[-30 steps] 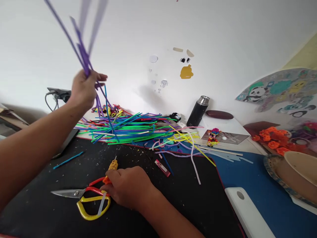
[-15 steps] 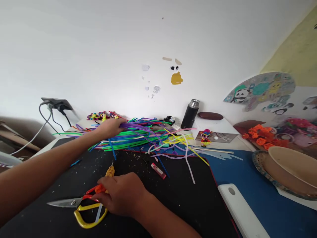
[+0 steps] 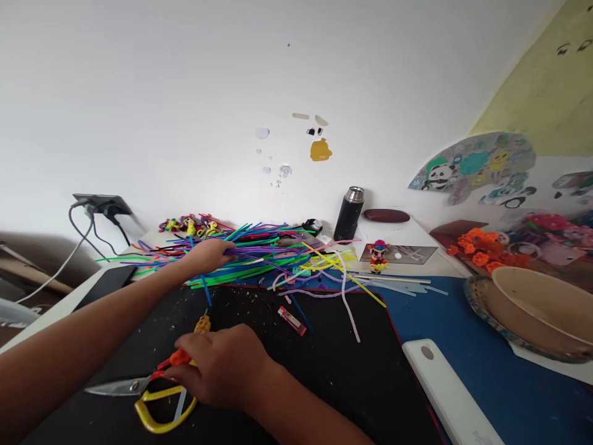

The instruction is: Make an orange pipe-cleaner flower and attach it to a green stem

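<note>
Deep in a pile of coloured pipe cleaners (image 3: 250, 266), my left hand (image 3: 210, 256) closes around some purple pipe cleaners (image 3: 252, 250). My right hand (image 3: 227, 364) is closed above the black mat, pinching a small fuzzy orange piece (image 3: 180, 357) between thumb and fingers. Just beyond those fingers lies a yellow-orange object (image 3: 202, 324) with a thin metal tip; its lower part is hidden. Scissors (image 3: 139, 387) with red and yellow handles lie beneath and left of my right hand, blades pointing left.
A pink-red packet (image 3: 292, 321) lies on the black mat (image 3: 333, 371). Behind stand a black flask (image 3: 349, 216) and a small pipe-cleaner figure (image 3: 378, 256). To the right are a white bar-shaped object (image 3: 445, 389), a beige bowl (image 3: 542, 309) and orange fuzzy flowers (image 3: 477, 247).
My left hand has sunk slightly lower with the purple pipe cleaners, which now lie flatter in the pile. My right hand keeps its pinch on the orange piece. The view has shifted a little.
</note>
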Action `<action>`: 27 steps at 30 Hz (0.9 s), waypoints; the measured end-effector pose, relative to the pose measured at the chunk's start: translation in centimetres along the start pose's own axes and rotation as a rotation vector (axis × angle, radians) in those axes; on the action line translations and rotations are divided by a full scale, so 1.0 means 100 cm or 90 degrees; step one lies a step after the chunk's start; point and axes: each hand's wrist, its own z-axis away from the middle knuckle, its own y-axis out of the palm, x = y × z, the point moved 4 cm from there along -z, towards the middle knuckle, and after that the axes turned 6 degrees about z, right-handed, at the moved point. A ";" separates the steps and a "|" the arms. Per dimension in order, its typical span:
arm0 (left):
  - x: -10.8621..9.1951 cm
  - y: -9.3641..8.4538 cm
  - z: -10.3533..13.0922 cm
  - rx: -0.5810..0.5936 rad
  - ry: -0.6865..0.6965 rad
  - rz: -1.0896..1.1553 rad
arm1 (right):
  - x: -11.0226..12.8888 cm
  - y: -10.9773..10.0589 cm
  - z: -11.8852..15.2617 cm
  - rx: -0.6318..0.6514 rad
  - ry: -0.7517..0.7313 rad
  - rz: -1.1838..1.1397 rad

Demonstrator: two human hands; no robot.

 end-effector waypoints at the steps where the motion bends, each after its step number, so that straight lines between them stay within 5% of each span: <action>1: 0.001 -0.002 0.000 -0.003 -0.002 0.011 | -0.001 -0.001 0.000 -0.002 -0.001 0.002; 8: 0.014 -0.008 -0.003 -0.034 -0.023 0.090 | -0.003 -0.005 0.001 0.006 -0.002 0.019; 12: 0.023 -0.013 -0.004 -0.137 -0.065 0.153 | -0.004 -0.006 0.002 0.022 -0.003 0.013; 17: 0.023 -0.034 -0.003 -0.258 -0.115 0.294 | -0.002 -0.008 0.001 0.028 -0.009 0.013; 27: 0.028 -0.082 -0.008 -0.378 -0.107 0.601 | -0.007 -0.007 0.002 0.030 -0.003 0.020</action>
